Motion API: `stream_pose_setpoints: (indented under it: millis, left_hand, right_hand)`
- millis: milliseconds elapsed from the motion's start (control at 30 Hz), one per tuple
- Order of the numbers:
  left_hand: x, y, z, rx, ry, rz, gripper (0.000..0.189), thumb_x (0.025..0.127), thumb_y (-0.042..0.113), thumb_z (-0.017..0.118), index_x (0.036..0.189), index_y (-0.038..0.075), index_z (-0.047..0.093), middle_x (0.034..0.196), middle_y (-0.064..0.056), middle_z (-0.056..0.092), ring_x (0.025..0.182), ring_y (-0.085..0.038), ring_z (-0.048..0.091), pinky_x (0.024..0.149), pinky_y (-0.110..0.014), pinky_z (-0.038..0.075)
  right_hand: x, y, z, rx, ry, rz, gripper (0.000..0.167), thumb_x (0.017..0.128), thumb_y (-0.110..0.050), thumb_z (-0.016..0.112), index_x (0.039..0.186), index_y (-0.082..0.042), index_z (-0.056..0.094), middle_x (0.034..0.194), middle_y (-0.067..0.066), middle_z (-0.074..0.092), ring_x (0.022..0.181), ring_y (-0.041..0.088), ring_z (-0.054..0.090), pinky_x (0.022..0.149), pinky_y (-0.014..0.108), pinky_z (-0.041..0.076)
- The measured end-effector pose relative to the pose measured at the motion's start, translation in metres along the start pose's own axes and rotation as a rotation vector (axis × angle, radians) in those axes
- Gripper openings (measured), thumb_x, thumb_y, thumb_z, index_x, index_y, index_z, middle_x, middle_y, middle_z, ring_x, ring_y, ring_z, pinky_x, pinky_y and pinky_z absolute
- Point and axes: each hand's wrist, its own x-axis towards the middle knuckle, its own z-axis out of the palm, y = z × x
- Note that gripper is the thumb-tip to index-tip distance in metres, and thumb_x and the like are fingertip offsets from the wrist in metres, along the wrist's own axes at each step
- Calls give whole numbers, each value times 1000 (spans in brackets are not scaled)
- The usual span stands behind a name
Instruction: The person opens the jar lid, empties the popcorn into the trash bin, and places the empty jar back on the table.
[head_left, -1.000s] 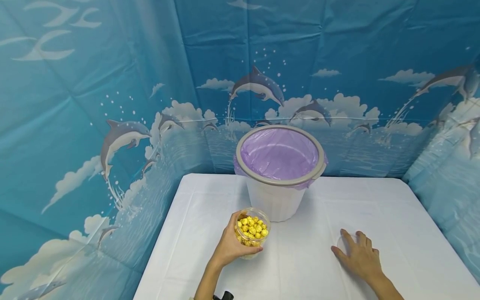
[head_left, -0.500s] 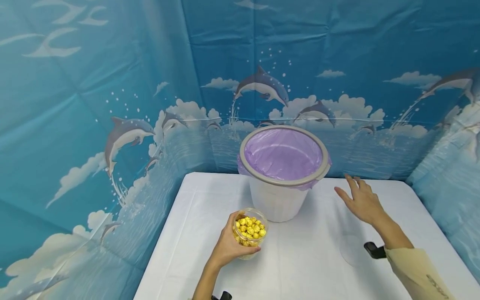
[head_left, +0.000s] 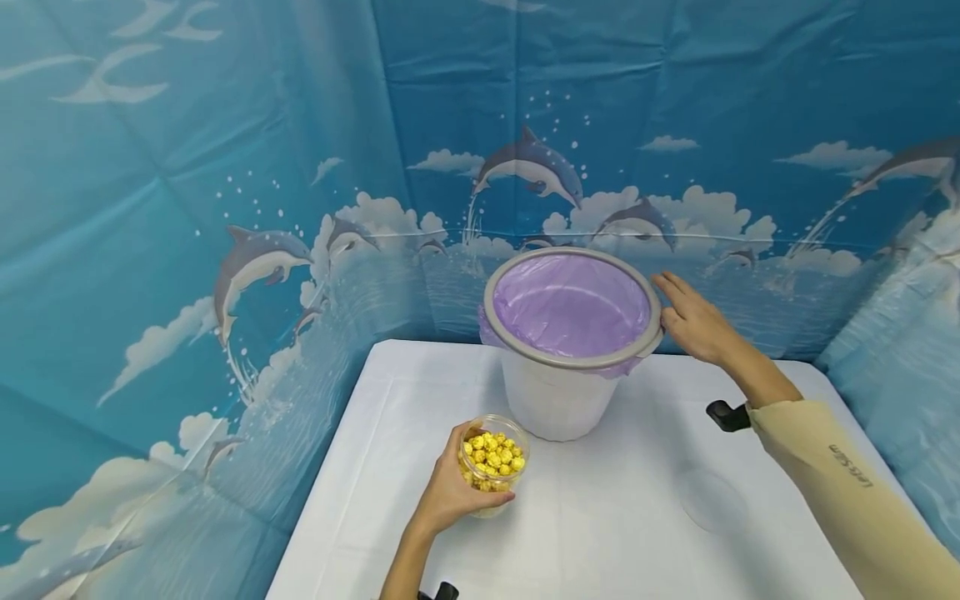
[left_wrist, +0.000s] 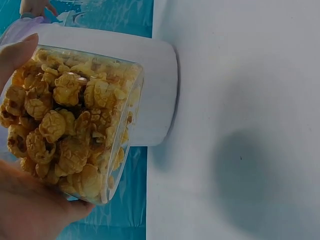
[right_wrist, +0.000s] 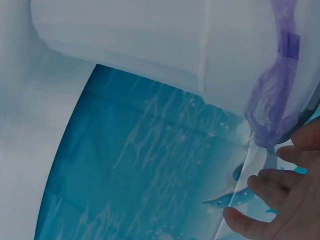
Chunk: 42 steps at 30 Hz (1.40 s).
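My left hand (head_left: 450,493) grips a clear plastic jar (left_wrist: 137,75) from its left side, lidless and full of yellow popcorn (head_left: 491,454). In the left wrist view the jar is seen off the table, its shadow falling on the cloth. At the back, a white bin (head_left: 551,408) with a grey rim ring wears a purple bag (head_left: 570,304) as liner. Beside the rim's right side is my right hand (head_left: 693,325), fingers extended and holding nothing; whether it touches the ring is unclear. A clear round lid (head_left: 711,500) lies flat on the table.
A white cloth covers the table (head_left: 600,533). Behind and to the sides hangs a blue dolphin-print curtain (head_left: 360,292), close behind the bin. A purple loop of the bag (right_wrist: 272,100) hangs outside the bin in the right wrist view.
My right hand has left the clear lid on the table and moved up and forward to the bin's right rim. My left hand keeps holding the popcorn jar in nearly the same place.
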Motion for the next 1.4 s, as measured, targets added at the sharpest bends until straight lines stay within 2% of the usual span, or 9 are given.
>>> stream_pose_setpoints:
  millis: [167, 433, 600, 767, 900, 1033, 1200, 1267, 1400]
  left_hand:
    - [-1, 0, -4, 4, 22, 0, 110, 62, 31, 100, 152, 26, 37, 151, -5, 53, 141, -28, 50, 118, -58, 39]
    - [-2, -1, -9, -2, 22, -2, 111, 63, 30, 100, 154, 24, 36, 153, -8, 51, 143, -29, 49, 119, -59, 38]
    - [7, 5, -22, 47, 35, 2, 111, 64, 28, 99, 154, 22, 36, 156, -11, 48, 145, -30, 47, 120, -59, 37]
    - [37, 31, -56, 125, 101, 57, 111, 64, 25, 99, 154, 17, 36, 154, -12, 48, 142, -32, 49, 117, -58, 41]
    - [69, 66, -88, 183, 185, 87, 112, 66, 24, 99, 156, 16, 33, 154, -13, 47, 140, -34, 51, 115, -58, 44]
    - [104, 105, -109, 227, 229, 129, 116, 70, 27, 97, 160, 13, 24, 158, -19, 40, 141, -38, 49, 113, -60, 46]
    - [145, 142, -113, 342, 245, 198, 116, 70, 33, 96, 159, 12, 24, 159, -22, 38, 143, -42, 45, 114, -64, 43]
    - [160, 153, -110, 420, 252, 223, 114, 70, 36, 96, 158, 13, 27, 159, -19, 40, 144, -42, 44, 118, -63, 37]
    - [183, 170, -103, 575, 242, 284, 114, 68, 35, 96, 158, 12, 31, 160, -15, 43, 146, -38, 41, 117, -61, 31]
  right_hand:
    - [10, -13, -3, 23, -10, -35, 61, 107, -19, 24, 163, 3, 16, 170, 31, 10, 155, 56, 13, 118, 76, 16]
    - [30, -29, 4, -74, -114, -21, 64, 109, -21, 26, 161, 10, 6, 170, 33, 1, 157, 53, 5, 122, 73, 12]
    - [32, -28, 7, -110, -103, -17, 65, 107, -19, 27, 159, 14, 7, 168, 36, 0, 157, 54, 3, 124, 71, 11]
    - [33, -30, 10, -113, -85, -12, 66, 106, -18, 29, 158, 17, 8, 168, 37, -1, 157, 53, 1, 125, 70, 10]
    - [36, -34, 13, -129, -104, 21, 68, 107, -22, 29, 158, 16, 4, 168, 37, -4, 157, 53, -1, 125, 70, 7]
    - [36, -36, 12, -136, -110, 50, 70, 107, -22, 30, 158, 16, 2, 168, 37, -5, 157, 53, -3, 126, 69, 4]
    - [34, -38, 12, -155, -96, 54, 70, 106, -21, 32, 158, 17, 4, 167, 37, -3, 157, 54, -1, 126, 68, 7]
    - [33, -38, 12, -157, -90, 52, 70, 106, -21, 33, 158, 18, 6, 167, 37, -2, 157, 54, 0, 126, 68, 8]
    - [33, -38, 14, -150, -88, 52, 70, 106, -21, 34, 158, 17, 5, 168, 37, -2, 157, 54, 0, 126, 68, 7]
